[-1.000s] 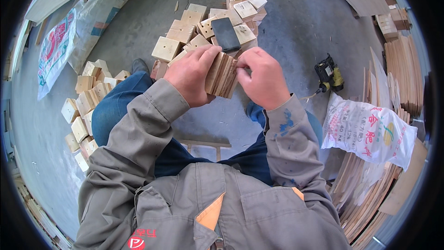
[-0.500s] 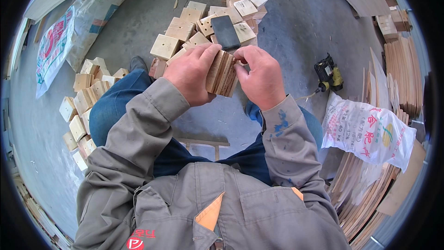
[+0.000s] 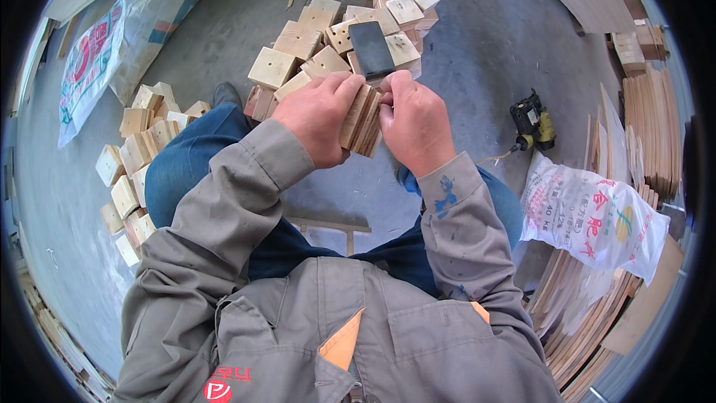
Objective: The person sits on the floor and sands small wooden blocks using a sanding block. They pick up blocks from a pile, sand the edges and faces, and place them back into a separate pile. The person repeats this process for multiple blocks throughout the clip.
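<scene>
My left hand (image 3: 319,118) is wrapped around a layered plywood block (image 3: 360,123), holding it up in front of me above the floor between my knees. The layers of the block face toward me. At its upper right edge my right hand (image 3: 416,121) is closed in a pinch, thumb against the bent fingers. Whatever lies between those fingertips is hidden. Just beyond my hands, a dark flat rectangular slab (image 3: 371,48) rests on a pile of drilled wooden blocks (image 3: 298,41).
More wooden blocks (image 3: 123,195) are heaped beside my left knee. To the right, a black and yellow power tool (image 3: 533,121) lies on the floor. A white printed sack (image 3: 593,213) sits over stacked wooden strips (image 3: 578,328). Another printed sack (image 3: 91,67) is at the far left.
My right hand's fingers have curled in a little at the edge of the block. The left hand keeps its hold. The view has shifted slightly.
</scene>
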Tool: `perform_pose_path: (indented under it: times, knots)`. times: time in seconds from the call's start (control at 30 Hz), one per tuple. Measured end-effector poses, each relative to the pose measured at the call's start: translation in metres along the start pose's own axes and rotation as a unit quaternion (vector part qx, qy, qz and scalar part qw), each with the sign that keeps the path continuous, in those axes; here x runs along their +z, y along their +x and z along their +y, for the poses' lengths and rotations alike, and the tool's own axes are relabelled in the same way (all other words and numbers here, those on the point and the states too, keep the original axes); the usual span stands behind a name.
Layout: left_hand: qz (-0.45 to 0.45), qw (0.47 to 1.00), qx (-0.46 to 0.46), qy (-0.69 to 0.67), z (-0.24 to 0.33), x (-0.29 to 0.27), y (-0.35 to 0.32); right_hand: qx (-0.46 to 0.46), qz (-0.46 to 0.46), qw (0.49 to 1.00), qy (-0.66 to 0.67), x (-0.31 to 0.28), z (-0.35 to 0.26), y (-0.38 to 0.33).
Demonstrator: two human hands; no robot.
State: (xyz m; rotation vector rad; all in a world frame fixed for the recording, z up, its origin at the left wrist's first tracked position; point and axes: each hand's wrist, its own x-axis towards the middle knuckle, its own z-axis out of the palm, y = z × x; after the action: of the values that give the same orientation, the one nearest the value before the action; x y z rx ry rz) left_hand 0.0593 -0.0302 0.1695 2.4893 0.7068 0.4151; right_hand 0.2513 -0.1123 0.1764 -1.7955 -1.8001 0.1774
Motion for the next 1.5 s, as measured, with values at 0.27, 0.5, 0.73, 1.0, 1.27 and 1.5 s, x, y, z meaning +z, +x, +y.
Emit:
perform_pose_path:
  times: [0.27,0.5,0.73,1.0,1.27,1.5]
  knots:
    - [0.005,1.0,-0.001,-0.018,0.001,-0.001,0.001,0.032,-0.003,0.999,0.041,0.008,0.003,-0.001]
    - [0.009,0.999,-0.033,-0.011,-0.004,-0.005,0.002,0.045,0.03,0.996,0.071,-0.001,-0.001,0.0]
    - [-0.003,0.999,-0.041,0.008,-0.003,-0.009,0.002,0.057,0.028,0.993,0.1,-0.008,0.011,-0.003]
    - [-0.005,0.999,-0.035,0.001,-0.001,-0.006,0.003,0.02,0.01,0.993,0.113,0.002,0.008,-0.006]
    - [-0.01,0.999,-0.033,-0.002,0.0,-0.005,0.001,0.094,-0.054,0.97,0.218,-0.017,0.0,-0.004]
    - [-0.011,0.999,-0.044,0.005,-0.001,-0.009,0.002,0.09,-0.003,0.986,0.138,-0.021,0.017,-0.007]
